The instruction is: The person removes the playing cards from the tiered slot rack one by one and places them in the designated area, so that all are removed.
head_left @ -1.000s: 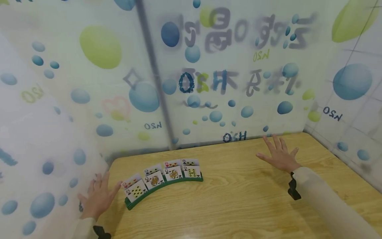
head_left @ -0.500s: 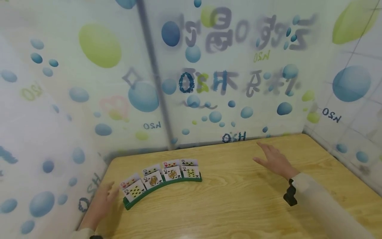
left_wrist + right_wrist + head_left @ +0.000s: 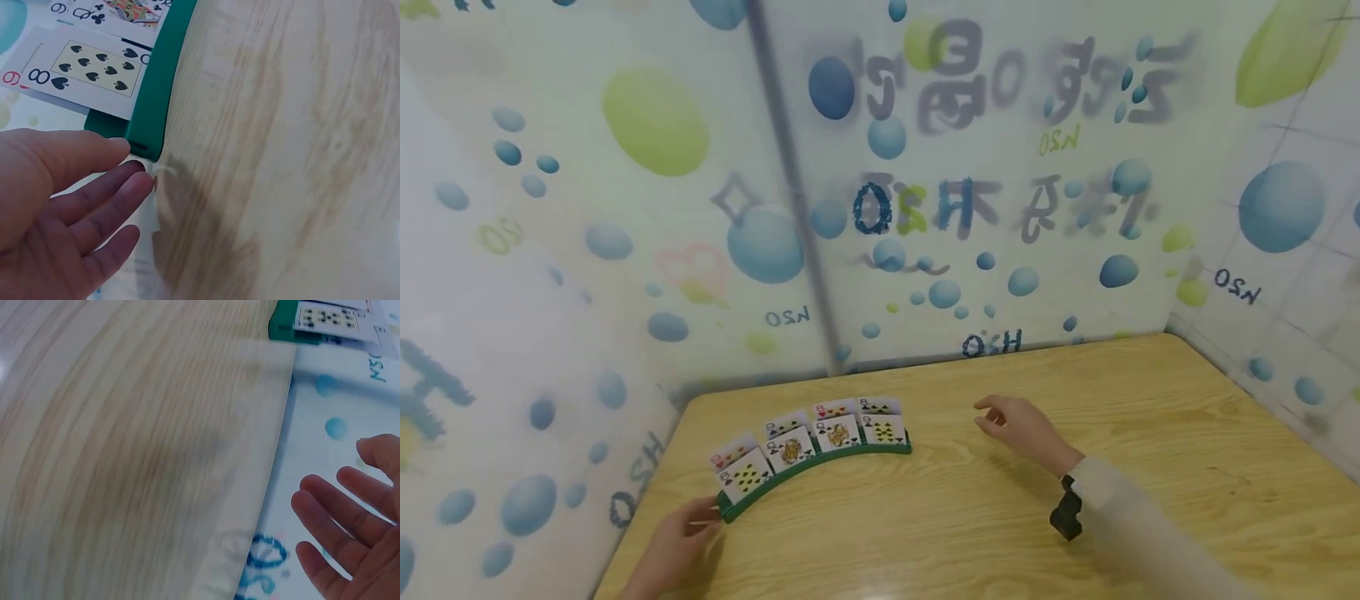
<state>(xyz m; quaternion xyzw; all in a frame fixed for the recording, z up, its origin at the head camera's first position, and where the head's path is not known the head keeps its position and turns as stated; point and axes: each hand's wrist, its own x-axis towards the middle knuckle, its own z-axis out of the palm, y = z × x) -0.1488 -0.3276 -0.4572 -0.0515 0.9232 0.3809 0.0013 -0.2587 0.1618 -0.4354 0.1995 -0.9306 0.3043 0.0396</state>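
Observation:
A curved green card holder (image 3: 785, 478) stands on the table's left half with playing cards in two rows. Its leftmost front card is an eight of spades (image 3: 103, 72), with a red-marked card (image 3: 19, 72) behind it. At the holder's left end is my left hand (image 3: 673, 537); thumb and fingertips, loosely bent, lie right at the green corner (image 3: 147, 147). My right hand (image 3: 1026, 429) hovers over the table to the right of the holder, fingers relaxed and holding nothing. In the right wrist view, the holder's other end (image 3: 283, 325) shows apart from that hand.
The wooden table (image 3: 962, 517) reaches back to a pale wall (image 3: 925, 317) printed with blue and green bubbles. More wall panels close in the left and right sides. A dark band (image 3: 1066, 508) sits on the right wrist.
Both hands have come inward from spread, raised positions. The left hand has come down to the holder's left end; the right has moved left, its fingers more bent. The holder stays put.

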